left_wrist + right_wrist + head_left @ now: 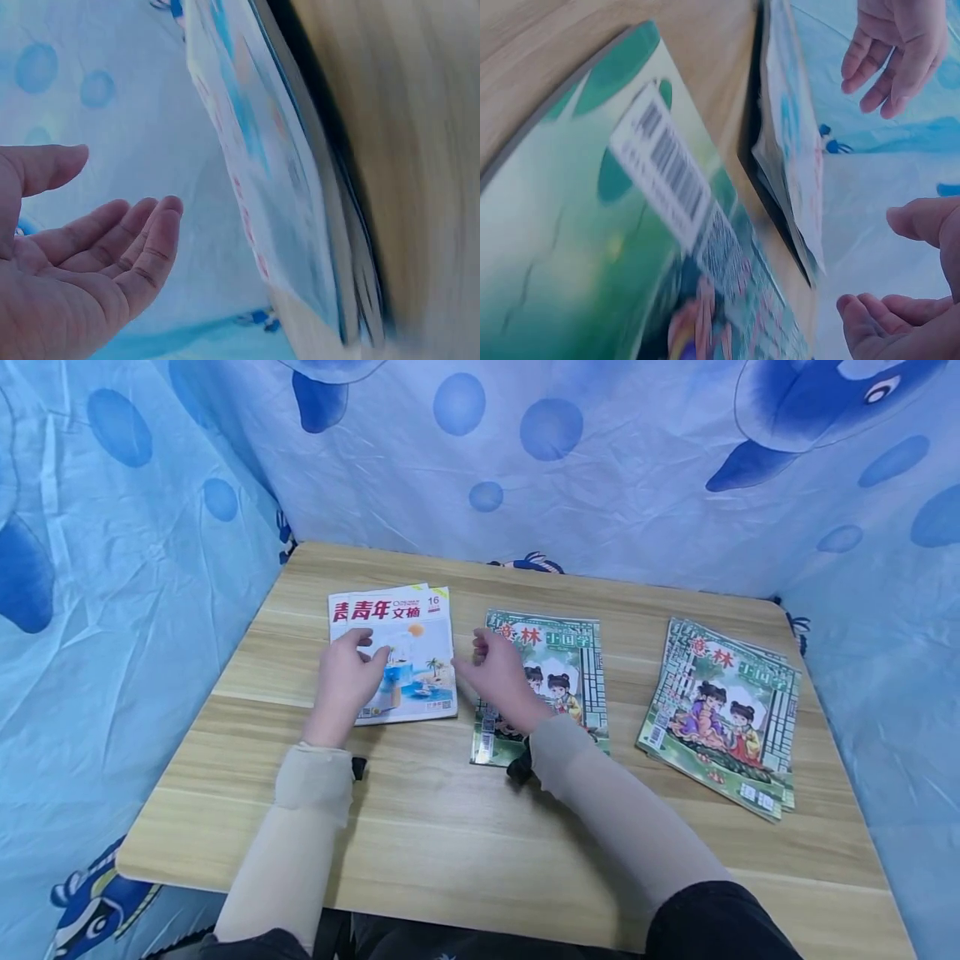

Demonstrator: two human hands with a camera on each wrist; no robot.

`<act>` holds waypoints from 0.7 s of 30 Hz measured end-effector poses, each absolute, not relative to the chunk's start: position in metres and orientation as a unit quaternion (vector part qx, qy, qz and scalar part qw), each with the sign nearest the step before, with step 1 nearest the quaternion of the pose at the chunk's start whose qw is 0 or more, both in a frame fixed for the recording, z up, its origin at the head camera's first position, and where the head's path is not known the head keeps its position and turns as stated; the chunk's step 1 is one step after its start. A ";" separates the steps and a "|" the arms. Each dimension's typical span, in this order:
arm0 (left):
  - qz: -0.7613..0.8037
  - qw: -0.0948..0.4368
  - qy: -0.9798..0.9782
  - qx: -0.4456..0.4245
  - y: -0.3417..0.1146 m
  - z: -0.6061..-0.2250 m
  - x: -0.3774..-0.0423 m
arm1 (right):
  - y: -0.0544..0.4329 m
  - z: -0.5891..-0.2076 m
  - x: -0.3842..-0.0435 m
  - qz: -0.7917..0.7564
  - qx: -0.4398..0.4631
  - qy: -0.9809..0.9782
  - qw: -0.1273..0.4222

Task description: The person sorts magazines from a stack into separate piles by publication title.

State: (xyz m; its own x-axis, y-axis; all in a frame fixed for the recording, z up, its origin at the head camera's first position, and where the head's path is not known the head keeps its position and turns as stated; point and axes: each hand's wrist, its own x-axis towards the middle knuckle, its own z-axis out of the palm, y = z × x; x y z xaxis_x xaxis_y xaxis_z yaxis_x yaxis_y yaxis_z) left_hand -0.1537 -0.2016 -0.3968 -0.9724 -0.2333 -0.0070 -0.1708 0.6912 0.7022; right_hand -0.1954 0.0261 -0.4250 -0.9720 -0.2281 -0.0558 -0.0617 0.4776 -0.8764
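My left hand (348,675) hovers over the left part of a small stack of white magazines (426,647) with red title characters, a beach picture and the number 16. In the left wrist view, its fingers (150,259) are loosely bent with the thumb apart, holding nothing. My right hand (501,675) is above the left side of the middle green magazines (581,652), its fingertips toward the white stack. The right wrist view shows this hand (911,307) relaxed with nothing in it. It hides part of the green cover, which bears two drawn children.
More green magazines (720,727) with the same cover lie fanned and tilted at the right of the wooden table (420,827). A blue curtain (390,477) with whales and dots surrounds the table at the back and sides.
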 end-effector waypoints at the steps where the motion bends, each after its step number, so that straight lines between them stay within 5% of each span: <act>1: -0.387 0.045 -0.915 0.104 -0.197 -0.397 -0.154 | 0.032 -0.425 -0.195 -0.510 -0.089 0.852 0.074; 21: -0.467 0.053 -0.882 0.025 -0.127 -0.404 -0.149 | 0.132 -0.420 -0.162 -0.571 -0.038 0.820 -0.017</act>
